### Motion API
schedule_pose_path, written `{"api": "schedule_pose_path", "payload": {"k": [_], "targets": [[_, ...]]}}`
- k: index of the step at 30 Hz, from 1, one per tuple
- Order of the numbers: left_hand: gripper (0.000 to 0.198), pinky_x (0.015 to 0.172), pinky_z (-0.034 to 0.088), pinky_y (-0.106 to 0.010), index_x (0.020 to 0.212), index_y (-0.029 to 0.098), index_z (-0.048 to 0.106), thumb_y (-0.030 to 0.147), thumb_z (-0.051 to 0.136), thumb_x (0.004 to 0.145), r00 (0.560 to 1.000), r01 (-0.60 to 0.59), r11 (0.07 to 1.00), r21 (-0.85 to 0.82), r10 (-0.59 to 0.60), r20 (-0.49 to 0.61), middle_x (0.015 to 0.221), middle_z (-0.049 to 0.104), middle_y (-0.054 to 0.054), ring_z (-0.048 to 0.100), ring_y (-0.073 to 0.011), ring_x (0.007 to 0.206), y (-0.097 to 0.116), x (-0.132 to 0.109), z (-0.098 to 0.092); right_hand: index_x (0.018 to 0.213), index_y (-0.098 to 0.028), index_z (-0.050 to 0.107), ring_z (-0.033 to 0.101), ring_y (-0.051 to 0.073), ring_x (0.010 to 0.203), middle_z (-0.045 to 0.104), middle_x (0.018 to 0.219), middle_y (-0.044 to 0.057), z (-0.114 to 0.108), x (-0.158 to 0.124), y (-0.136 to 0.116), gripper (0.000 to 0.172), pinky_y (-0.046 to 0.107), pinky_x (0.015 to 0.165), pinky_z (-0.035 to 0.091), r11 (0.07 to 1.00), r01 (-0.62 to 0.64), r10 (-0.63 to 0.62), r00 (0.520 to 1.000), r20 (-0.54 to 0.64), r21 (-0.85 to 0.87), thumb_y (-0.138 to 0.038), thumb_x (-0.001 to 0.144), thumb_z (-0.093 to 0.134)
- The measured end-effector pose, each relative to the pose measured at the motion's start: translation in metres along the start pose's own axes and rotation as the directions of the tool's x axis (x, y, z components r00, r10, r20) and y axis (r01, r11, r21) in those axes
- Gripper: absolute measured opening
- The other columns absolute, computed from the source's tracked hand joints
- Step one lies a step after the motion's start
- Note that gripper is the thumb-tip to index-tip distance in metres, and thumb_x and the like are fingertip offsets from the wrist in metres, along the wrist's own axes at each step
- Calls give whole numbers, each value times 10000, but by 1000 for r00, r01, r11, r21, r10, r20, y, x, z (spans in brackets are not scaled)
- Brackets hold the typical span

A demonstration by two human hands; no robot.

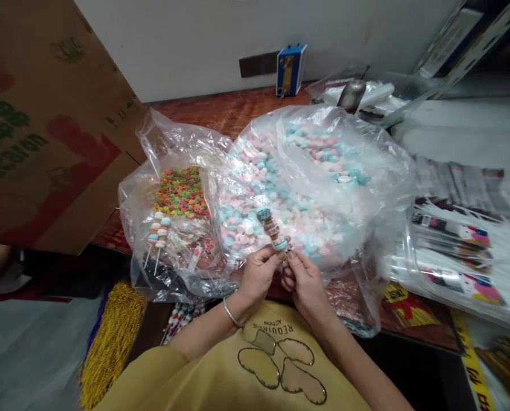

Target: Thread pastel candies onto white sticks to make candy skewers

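A candy skewer (270, 226) in a clear printed wrapper stands tilted in front of me, over the large bag of candy. My left hand (258, 274), with a bracelet at the wrist, is closed on its lower end. Just to the right, my right hand (304, 277) pinches at the bottom of the same skewer, where a small yellowish bit shows between the fingers. Pink, blue and white candies (255, 194) fill the big clear plastic bag (378, 137) behind the hands. Two finished-looking candy skewers (159, 229) with white sticks lie on the smaller bag at left.
Small colourful ring candies (181, 191) lie in the left clear bag (169, 128). A cardboard box (44, 200) stands at left. Printed wrappers (456, 228) are stacked at right. A blue box (291, 71) is by the wall. Yellow fringe (113, 331) hangs below left.
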State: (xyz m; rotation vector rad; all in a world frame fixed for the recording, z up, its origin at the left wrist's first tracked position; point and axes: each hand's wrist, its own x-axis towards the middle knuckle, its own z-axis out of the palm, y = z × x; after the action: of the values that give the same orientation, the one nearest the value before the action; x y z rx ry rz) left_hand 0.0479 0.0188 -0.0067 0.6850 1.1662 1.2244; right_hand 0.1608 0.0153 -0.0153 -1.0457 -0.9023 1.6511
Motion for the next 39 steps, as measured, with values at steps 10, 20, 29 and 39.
{"api": "schedule_pose_path", "payload": {"k": [10,20,29,39], "targets": [[381,539,466,-242,771,136,792,466,934,645,950,197,980,-30,-183,254,705,733,-50,538,-88,505,18,3,-19,672,-251,451,240,78,330,294,475,-118,2,-6,-5,433,226,356,319,991,-120,132,927,352,-54,-563,971,433],[321,807,601,-342,756,194,756,472,904,697,970,-243,967,77,243,8,752,751,-17,723,-177,743,28,12,-36,955,-196,718,614,211,801,689,981,81,-101,-57,-19,168,305,683,400,320,-94,-277,942,-188,-943,-217,962,551],[271,710,454,-269,827,198,711,452,699,921,954,-290,832,473,289,76,720,636,6,576,-134,701,26,3,-44,881,-170,684,623,238,913,709,975,109,-109,-62,3,154,314,687,389,-273,-97,-414,910,26,-957,-157,989,575],[230,733,468,-306,946,214,673,80,487,967,729,-623,168,764,480,489,874,594,-49,573,-191,839,22,-1,-26,880,-207,615,541,179,646,616,663,12,-62,-59,-38,136,319,662,389,-206,169,-780,567,266,-964,-158,1002,584]]}}
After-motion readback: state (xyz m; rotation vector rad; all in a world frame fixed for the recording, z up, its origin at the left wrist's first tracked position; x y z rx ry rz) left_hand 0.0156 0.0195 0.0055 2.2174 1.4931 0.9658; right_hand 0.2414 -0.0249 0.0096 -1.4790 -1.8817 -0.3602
